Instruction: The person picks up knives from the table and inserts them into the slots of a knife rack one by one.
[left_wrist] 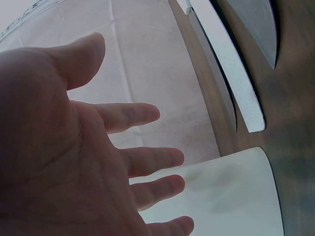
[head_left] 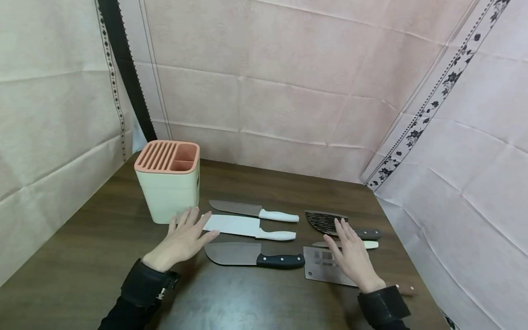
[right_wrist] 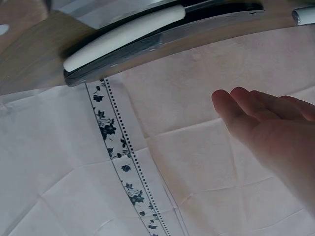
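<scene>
My left hand (head_left: 183,240), fingers spread, hovers in front of a pale green knife block (head_left: 173,199) with a pink slotted top. Beside its fingertips lie a white cleaver (head_left: 233,224), a grey-bladed knife with a white handle (head_left: 278,215) and a broad knife with a black handle (head_left: 280,261). My right hand (head_left: 352,259) is held out flat over the other knives, grasping nothing. Partly hidden beneath it are a metal cleaver (head_left: 319,266) with a brown handle, a small knife with a pale handle (head_left: 371,244) and a dark patterned knife (head_left: 323,223).
Brown wood-look table (head_left: 82,261) lies under everything. Pale cloth (head_left: 264,87) hangs behind it and at both sides, with a dark floral band (head_left: 433,105) at the right. The block stands near the table's far left edge.
</scene>
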{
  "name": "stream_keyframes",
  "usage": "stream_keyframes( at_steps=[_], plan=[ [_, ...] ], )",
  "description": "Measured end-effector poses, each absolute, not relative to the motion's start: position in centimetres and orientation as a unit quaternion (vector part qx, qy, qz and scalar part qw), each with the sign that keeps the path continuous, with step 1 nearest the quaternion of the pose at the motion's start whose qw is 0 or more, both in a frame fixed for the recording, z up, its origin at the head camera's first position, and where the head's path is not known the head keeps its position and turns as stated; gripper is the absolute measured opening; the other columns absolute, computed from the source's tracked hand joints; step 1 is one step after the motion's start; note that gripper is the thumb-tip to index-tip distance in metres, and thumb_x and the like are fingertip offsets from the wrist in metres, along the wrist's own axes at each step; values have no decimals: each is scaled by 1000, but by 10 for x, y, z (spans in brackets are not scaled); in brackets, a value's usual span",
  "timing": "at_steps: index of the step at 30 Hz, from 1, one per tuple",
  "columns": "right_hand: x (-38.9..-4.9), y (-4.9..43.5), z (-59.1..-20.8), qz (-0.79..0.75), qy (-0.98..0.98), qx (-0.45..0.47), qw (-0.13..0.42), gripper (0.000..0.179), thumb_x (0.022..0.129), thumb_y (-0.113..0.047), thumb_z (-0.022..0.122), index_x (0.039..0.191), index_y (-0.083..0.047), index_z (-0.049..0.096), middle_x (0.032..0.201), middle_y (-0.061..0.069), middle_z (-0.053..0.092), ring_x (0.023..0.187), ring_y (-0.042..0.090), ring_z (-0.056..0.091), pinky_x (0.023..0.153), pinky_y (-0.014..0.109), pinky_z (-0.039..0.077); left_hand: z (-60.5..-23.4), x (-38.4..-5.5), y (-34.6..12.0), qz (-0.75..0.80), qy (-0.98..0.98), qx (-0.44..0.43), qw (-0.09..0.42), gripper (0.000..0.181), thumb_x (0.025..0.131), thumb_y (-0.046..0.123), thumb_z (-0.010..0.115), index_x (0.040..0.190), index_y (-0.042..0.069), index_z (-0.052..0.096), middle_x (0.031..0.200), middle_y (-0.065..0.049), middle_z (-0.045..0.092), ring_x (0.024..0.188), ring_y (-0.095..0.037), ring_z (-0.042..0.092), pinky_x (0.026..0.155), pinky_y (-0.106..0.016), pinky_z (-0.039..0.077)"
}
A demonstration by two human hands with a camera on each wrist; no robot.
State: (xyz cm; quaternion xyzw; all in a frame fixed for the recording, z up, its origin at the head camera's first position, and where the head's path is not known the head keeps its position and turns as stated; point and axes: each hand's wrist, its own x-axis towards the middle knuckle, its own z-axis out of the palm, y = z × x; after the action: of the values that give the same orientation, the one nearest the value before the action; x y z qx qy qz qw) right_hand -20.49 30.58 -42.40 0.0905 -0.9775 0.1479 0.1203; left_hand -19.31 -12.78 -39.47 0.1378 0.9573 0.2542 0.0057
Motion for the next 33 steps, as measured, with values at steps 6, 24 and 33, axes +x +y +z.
stream_keyframes(
  at_steps=[6,24,33],
  plan=[
    [-204,313,-426,146,-977,92,126,70,101,-47,43,149,1,30,152,30,29,141,47,29,111,60,25,-397,-194,-129,256,957,135,13,68,99,50,43,149,4,33,154,-34,16,143,-53,8,108,-72,3],
    [-206,334,-434,140,-975,79,154,64,103,-40,41,146,7,32,149,31,34,137,47,35,108,60,30,-405,-200,-134,260,956,133,20,70,99,51,42,148,3,33,153,-35,18,142,-53,8,108,-73,3],
    [-202,345,-433,119,-972,83,186,50,101,-24,47,137,10,44,140,33,45,131,50,41,103,62,36,-404,-199,-136,264,954,139,19,70,99,51,43,148,3,33,153,-34,20,142,-53,9,107,-74,5]
  ],
)
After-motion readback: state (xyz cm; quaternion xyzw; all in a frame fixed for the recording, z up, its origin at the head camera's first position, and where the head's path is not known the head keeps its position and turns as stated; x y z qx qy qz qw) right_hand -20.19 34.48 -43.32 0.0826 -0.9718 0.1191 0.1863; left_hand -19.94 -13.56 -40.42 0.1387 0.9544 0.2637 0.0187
